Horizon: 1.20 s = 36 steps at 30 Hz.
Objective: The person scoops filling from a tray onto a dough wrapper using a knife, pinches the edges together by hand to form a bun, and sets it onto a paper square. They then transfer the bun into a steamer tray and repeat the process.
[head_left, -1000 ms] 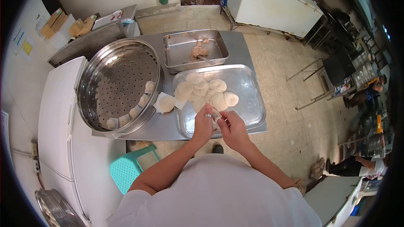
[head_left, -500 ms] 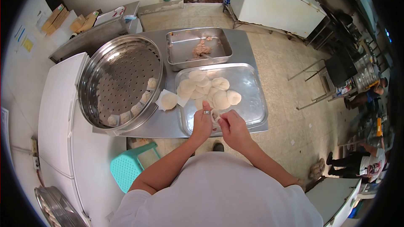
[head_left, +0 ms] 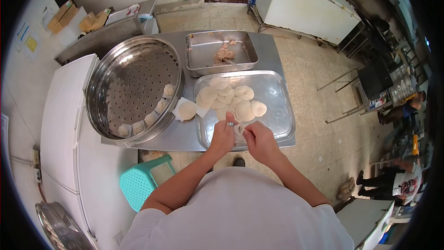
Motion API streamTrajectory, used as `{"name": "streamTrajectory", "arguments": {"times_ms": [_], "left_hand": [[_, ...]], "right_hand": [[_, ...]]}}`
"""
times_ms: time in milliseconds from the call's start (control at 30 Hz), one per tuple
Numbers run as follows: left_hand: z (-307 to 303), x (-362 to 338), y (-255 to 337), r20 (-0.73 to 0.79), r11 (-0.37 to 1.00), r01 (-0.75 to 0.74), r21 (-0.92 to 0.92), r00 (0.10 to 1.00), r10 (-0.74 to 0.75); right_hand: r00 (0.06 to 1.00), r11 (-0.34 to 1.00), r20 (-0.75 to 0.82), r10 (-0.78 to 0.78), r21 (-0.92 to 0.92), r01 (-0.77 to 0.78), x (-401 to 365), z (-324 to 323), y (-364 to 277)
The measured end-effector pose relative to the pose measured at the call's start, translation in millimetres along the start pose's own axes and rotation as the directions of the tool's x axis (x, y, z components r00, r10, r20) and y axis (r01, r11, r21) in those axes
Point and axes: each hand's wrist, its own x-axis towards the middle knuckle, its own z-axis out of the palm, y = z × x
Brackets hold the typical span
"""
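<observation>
Over the near edge of the shallow metal tray (head_left: 277, 111), my left hand (head_left: 224, 134), with a ring on one finger, is wrapped round a partly gathered dough bun (head_left: 239, 130). My right hand (head_left: 260, 140) pinches the edge of the same bun. Several flat dough rounds (head_left: 245, 110) lie overlapping in the tray beyond my hands. One more dough round (head_left: 187, 110) rests on white paper left of the tray. A deep metal pan (head_left: 199, 55) behind holds minced filling (head_left: 224, 54) and a utensil. Several shaped buns (head_left: 151, 119) sit on papers inside the round perforated steamer (head_left: 134, 88).
A turquoise stool (head_left: 138, 185) stands below the metal table's (head_left: 270, 51) front left. White freezers (head_left: 62, 111) are at the left, with another steamer (head_left: 64, 227) at the lower left. Two people are at the far right, one in a white shirt (head_left: 407, 180).
Both hands remain at the bun, with only slight finger movement. The whole view has shifted a little.
</observation>
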Motion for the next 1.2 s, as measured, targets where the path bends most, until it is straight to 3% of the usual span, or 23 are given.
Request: {"name": "streamTrajectory", "arguments": {"times_ms": [167, 267, 367, 467, 567, 667, 767, 833, 967, 1033, 1200], "left_hand": [[-7, 14, -7, 0.085, 0.974, -0.092, 0.207, 0.993, 0.076], [-2, 0, 19, 0.087, 0.996, -0.089, 0.006, 0.992, 0.089], [2, 9, -11, 0.007, 0.919, -0.385, 0.085, 0.923, 0.386], [2, 9, -13, -0.062, 0.946, -0.306, 0.102, 0.948, 0.313], [-1, 4, 4, -0.054, 0.926, -0.324, 0.195, 0.939, 0.34], [-5, 5, 13, 0.049, 0.952, -0.257, 0.164, 0.966, 0.252], [2, 3, 20, -0.001, 0.926, -0.37, 0.07, 0.928, 0.371], [2, 2, 17, -0.029, 0.953, -0.3, 0.029, 0.953, 0.301], [-6, 0, 28, 0.009, 0.979, -0.204, 0.019, 0.979, 0.204], [-9, -1, 38, 0.059, 0.979, -0.201, 0.048, 0.978, 0.198], [-7, -3, 49, 0.06, 0.952, -0.307, 0.019, 0.95, 0.305]], "right_hand": [[0.999, 0.999, 0.039, -0.024, 0.041, 0.023, 8, -3, 6], [0.999, 1.0, 0.05, 0.011, 0.024, -0.012, 8, -4, 9], [0.999, 0.999, 0.021, 0.035, 0.025, -0.035, 7, -4, 5], [0.999, 0.999, -0.022, -0.03, 0.01, 0.031, 4, -3, 1], [0.999, 1.0, -0.051, -0.013, 0.024, 0.014, 3, -9, -10], [1.0, 1.0, 0.002, -0.026, 0.015, 0.026, 13, -17, -18], [0.995, 0.993, 0.05, -0.09, -0.068, 0.093, 12, -18, -9], [0.993, 0.985, 0.07, -0.096, -0.138, 0.105, 10, -18, -11], [0.989, 0.984, -0.01, -0.148, -0.098, 0.146, 9, -24, -26], [0.992, 0.993, -0.031, -0.118, -0.02, 0.118, 16, -26, -34], [0.983, 0.978, 0.097, -0.154, -0.125, 0.166, 25, -31, -30]]}}
